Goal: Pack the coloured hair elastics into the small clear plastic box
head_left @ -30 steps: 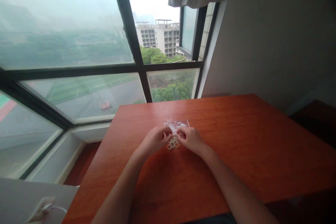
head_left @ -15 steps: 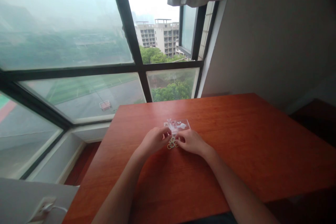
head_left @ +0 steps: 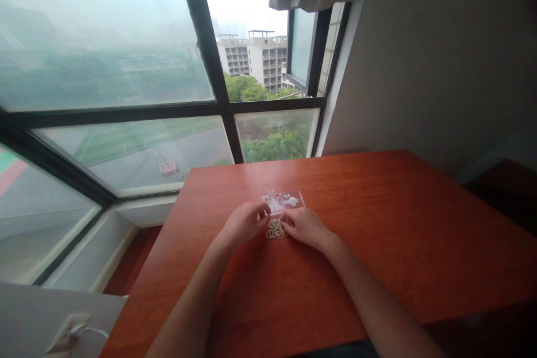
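The left hand (head_left: pixel 244 224) and right hand (head_left: pixel 304 226) flank a heap of small pale rings (head_left: pixel 276 230) on the reddish-brown wooden worktop (head_left: pixel 403 235), beside a clear plastic plate (head_left: pixel 284 201); their grasp cannot be told.

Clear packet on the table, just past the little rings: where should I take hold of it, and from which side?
Probably its right edge near the far corner. The clear packet lies flat on the table, and that edge shows free beyond the right hand, while the rings and left hand crowd its near side. Come from the right and pinch the thin edge.
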{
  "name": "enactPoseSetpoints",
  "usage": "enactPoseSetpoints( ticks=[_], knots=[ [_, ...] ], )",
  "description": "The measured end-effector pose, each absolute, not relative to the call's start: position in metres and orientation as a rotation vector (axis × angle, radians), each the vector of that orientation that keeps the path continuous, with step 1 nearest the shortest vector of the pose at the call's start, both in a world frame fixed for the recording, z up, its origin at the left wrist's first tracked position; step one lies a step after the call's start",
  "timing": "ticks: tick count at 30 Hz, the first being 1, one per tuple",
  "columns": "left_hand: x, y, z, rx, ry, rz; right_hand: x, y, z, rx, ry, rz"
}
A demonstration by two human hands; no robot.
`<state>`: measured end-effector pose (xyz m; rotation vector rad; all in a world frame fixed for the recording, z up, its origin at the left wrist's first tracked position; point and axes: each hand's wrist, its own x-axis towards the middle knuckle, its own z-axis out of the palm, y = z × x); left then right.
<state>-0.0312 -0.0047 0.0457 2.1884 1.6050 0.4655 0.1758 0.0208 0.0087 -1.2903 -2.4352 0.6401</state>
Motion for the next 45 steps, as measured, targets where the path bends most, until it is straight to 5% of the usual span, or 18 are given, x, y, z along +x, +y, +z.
enactPoseSetpoints(
  ticks=[33,45],
  knots=[
    [-0.022,-0.001,0.039,2.063,1.265,0.833,0.174,0.024,0.013,-0.986,-1.881,1.174],
    [-0.036,0.010,0.023,2.156,1.670,0.914,0.176,0.026,0.007,-1.331,-2.287,0.625]
  ],
)
